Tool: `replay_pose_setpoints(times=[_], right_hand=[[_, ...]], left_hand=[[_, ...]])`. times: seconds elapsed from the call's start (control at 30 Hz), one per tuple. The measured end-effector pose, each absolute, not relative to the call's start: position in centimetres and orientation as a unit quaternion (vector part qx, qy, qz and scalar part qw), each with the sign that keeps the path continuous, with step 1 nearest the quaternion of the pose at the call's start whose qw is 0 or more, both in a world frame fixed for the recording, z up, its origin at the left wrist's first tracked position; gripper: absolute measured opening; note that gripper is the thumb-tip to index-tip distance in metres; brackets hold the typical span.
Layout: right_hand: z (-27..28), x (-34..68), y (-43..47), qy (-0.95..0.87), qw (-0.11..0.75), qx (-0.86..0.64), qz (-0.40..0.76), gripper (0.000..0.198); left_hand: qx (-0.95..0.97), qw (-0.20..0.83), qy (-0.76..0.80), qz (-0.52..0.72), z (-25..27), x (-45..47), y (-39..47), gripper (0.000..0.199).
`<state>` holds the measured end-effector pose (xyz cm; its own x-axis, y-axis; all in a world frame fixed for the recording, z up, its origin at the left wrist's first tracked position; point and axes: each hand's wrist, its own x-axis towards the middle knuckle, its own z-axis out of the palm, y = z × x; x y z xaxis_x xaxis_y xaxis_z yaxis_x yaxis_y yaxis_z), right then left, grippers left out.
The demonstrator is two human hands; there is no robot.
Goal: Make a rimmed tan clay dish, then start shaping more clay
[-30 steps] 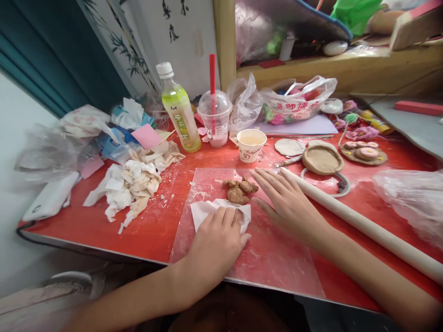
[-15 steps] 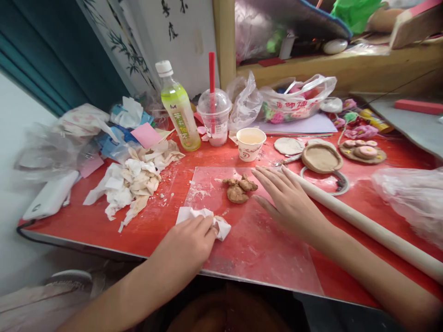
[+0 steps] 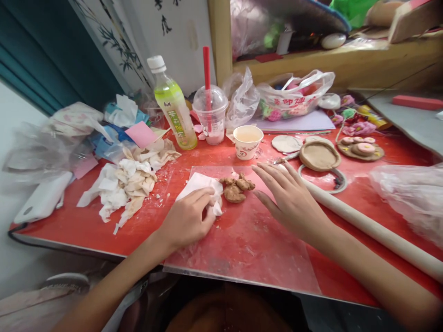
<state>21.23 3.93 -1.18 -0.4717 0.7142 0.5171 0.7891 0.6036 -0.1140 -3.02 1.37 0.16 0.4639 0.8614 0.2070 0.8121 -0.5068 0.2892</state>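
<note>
Tissue (image 3: 198,184) shifted forward beside clay lumps (image 3: 235,191), partly under left hand (image 3: 190,215).

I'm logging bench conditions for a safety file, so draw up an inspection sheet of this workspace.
Surface: red table, clear sheet on it, crumbs scattered.
Working items: brown lumps on the clear sheet; white tissue beside them.
Clutter: tissue pile, bottle, lidded cup, paper cup, pale rod.
Hands: left hand holding the white tissue; right hand spread near the brown lumps and pale rod.
Cables: black cable at the table's left edge.
Surroundings: teal curtain behind left, wooden ledge behind right.
</note>
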Motion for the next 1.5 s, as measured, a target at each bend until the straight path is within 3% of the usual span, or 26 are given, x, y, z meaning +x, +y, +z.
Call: replay_pose_setpoints(times=[0.13, 0.37, 0.53, 0.77, 1.27, 1.4, 1.5], right_hand=[[-1.3, 21.2, 3.9, -0.854, 0.267, -0.440, -0.074, 0.043], [-1.4, 21.1, 3.9, -0.859, 0.260, -0.432, -0.083, 0.041], [-1.3, 21.1, 3.9, -0.861, 0.256, -0.431, -0.085, 0.039], [-1.6, 21.1, 3.9, -0.866, 0.247, -0.429, -0.072, 0.038], [-1.6, 21.5, 4.2, -0.865, 0.242, -0.434, -0.074, 0.037], [-1.8, 21.5, 4.3, -0.862, 0.253, -0.436, -0.054, 0.036], [-1.8, 21.7, 4.3, -0.870, 0.252, -0.423, -0.038, 0.036]], left_hand=[[0.847, 0.034, 0.509, 0.150, -0.3, -2.3, 0.3, 0.020], [0.852, -0.140, 0.498, 0.077, -0.4, 1.6, -2.4, 0.024], [0.840, -0.168, 0.516, -0.016, 0.3, 4.2, -3.5, 0.030], [0.844, -0.227, 0.487, -0.014, 0.7, 6.7, -3.5, 0.033], [0.875, -0.216, 0.430, 0.041, -0.6, 7.9, -2.7, 0.030], [0.896, -0.184, 0.405, -0.003, 0.9, 5.5, -4.2, 0.028], [0.892, -0.147, 0.422, -0.070, 3.3, 2.2, -4.9, 0.037]])
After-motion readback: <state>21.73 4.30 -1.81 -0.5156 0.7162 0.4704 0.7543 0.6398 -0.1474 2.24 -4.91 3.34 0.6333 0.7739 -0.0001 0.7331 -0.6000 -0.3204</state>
